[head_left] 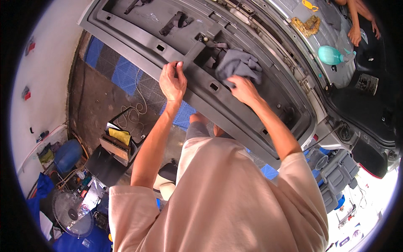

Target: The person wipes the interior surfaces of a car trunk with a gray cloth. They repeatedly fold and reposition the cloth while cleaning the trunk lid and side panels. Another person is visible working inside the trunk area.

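Note:
My left hand (173, 82) rests at the near edge of a long grey plastic vehicle panel (201, 77), fingers curled, with a small dark bit at the fingertips that I cannot make out. Over the panel's right part is my right hand (244, 90), its fingers closed beside a crumpled grey cloth (238, 65). Something dark shows under those fingertips, too small to name. The cloth lies in the panel's recess, next to a dark strap (220, 47). Another black strap (176, 22) lies farther left in the recess.
Another person's hand (354, 35) is at the upper right, near a teal spray bottle (329, 55) and a yellow-brown cloth (306, 27). At left stand a fan (72, 212), a blue container (68, 155) and a box with a yellow cloth (119, 135). A pale cable (136, 111) crosses the floor.

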{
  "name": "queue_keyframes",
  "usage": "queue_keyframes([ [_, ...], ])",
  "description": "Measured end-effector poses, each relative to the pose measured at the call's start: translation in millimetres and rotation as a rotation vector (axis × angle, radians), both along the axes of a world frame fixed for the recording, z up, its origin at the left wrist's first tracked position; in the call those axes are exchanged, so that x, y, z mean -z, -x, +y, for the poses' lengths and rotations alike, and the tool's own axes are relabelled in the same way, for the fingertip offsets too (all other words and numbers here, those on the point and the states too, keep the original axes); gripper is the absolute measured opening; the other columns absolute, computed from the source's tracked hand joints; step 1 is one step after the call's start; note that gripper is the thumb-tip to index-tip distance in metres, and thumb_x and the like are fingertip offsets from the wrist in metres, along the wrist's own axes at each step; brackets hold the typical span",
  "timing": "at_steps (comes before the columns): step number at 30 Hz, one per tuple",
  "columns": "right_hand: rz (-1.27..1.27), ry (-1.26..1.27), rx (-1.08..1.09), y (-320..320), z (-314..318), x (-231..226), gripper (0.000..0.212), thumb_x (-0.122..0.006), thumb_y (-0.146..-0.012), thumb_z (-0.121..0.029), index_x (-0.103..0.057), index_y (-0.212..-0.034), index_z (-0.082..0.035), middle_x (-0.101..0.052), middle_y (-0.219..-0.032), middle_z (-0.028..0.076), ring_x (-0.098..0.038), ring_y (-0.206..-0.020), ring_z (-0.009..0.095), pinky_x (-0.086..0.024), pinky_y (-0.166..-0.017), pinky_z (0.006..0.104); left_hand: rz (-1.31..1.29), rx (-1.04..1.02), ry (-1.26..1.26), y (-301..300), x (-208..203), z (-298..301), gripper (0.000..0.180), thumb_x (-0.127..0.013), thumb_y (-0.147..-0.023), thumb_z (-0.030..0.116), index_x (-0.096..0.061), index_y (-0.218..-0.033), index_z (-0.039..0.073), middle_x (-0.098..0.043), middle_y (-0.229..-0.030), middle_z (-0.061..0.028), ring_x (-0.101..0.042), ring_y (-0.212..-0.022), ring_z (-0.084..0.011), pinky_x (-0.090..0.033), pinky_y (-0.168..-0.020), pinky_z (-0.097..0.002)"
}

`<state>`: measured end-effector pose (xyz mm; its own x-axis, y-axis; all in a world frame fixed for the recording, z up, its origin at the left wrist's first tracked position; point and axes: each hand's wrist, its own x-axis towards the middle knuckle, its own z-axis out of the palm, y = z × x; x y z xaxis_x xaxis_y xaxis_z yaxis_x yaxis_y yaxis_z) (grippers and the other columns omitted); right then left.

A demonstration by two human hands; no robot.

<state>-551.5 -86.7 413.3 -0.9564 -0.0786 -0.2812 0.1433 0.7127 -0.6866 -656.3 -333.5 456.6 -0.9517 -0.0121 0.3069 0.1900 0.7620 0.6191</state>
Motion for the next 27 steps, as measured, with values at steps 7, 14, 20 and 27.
queue_keyframes([
  [7, 0.249, -0.086, -0.262, 7, 11, -23, 0.064, -0.070, -0.073, 0.007, -0.068, -0.134, -0.012, -0.056, -0.116, 0.010, -0.057, -0.117, 0.030, -0.049, -0.101, 0.0383, -0.047, -0.001, -0.032, 1, 1, -2, 0.016, -0.071, -0.096, 0.021, -0.068, -0.092, 0.005, -0.062, -0.077, -0.0127, -0.061, -0.067, -0.0307, -0.049, -0.063, -0.0417],
  [14, 0.149, -0.084, -0.285, 9, 12, -1, 0.052, -0.069, -0.078, 0.003, -0.070, -0.129, -0.010, -0.057, -0.112, 0.012, -0.064, -0.102, 0.034, -0.053, -0.091, 0.0430, -0.055, 0.003, 0.001, 2, 3, -2, 0.018, -0.071, -0.097, 0.022, -0.068, -0.092, 0.005, -0.062, -0.076, -0.0143, -0.062, -0.068, -0.0337, -0.049, -0.064, -0.0425],
  [20, -0.299, -0.168, -0.250, -152, 114, -47, 0.064, -0.068, -0.074, 0.008, -0.067, -0.135, -0.011, -0.059, -0.122, 0.013, -0.064, -0.107, 0.036, -0.053, -0.094, 0.0467, -0.049, 0.014, 0.013, 4, -2, -1, 0.016, -0.071, -0.097, 0.021, -0.068, -0.092, 0.006, -0.059, -0.074, -0.0117, -0.059, -0.064, -0.0299, -0.047, -0.061, -0.0405],
  [27, -0.251, -0.304, -0.330, -165, 115, -32, 0.063, -0.072, -0.075, 0.004, -0.067, -0.136, -0.014, -0.057, -0.126, 0.008, -0.065, -0.110, 0.031, -0.053, -0.094, 0.0439, -0.064, 0.015, 0.045, 2, 2, -2, 0.017, -0.071, -0.097, 0.022, -0.068, -0.093, 0.006, -0.061, -0.076, -0.0115, -0.061, -0.068, -0.0298, -0.048, -0.064, -0.0412],
])
